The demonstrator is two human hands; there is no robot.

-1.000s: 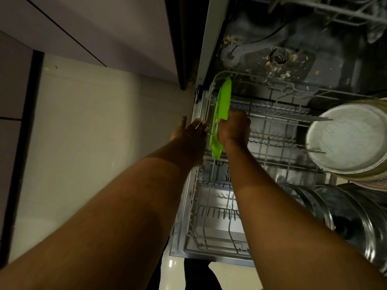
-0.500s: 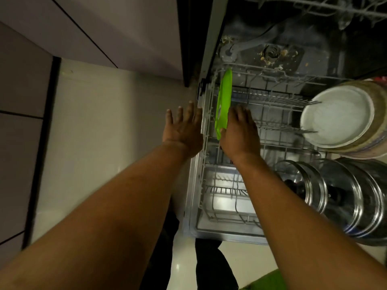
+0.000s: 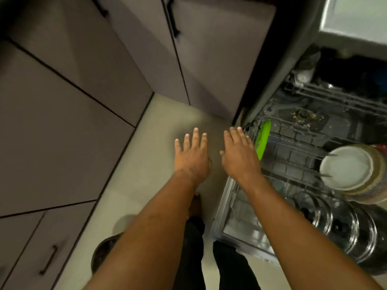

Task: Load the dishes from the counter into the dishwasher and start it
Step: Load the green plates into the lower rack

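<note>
Green plastic plate (image 3: 263, 137) standing on edge at the far left of the lower rack (image 3: 227, 206), which is drawn out of the open dishwasher. The right hand (image 3: 239, 158) hovers flat over the rack's left rim, fingers straight and grasping nothing. It lies just beside the plate and covers the plate's lower edge in this view; contact cannot be told. The left hand (image 3: 192, 159) is likewise flat and empty, fingers spread, above the pale floor (image 3: 146, 170) and apart from the rack. At the right of the rack, a stack of white plates (image 3: 347, 167) leans on the tines. Nearer the viewer stands a row of steel lids (image 3: 345, 225). Behind the rack, the tub floor shows a filter (image 3: 303, 115) strewn with food scraps. Grey cabinets (image 3: 62, 126) with dark handles line the left. A dark round bowl (image 3: 103, 251) sits on the floor, partly hidden by the left forearm.
</note>
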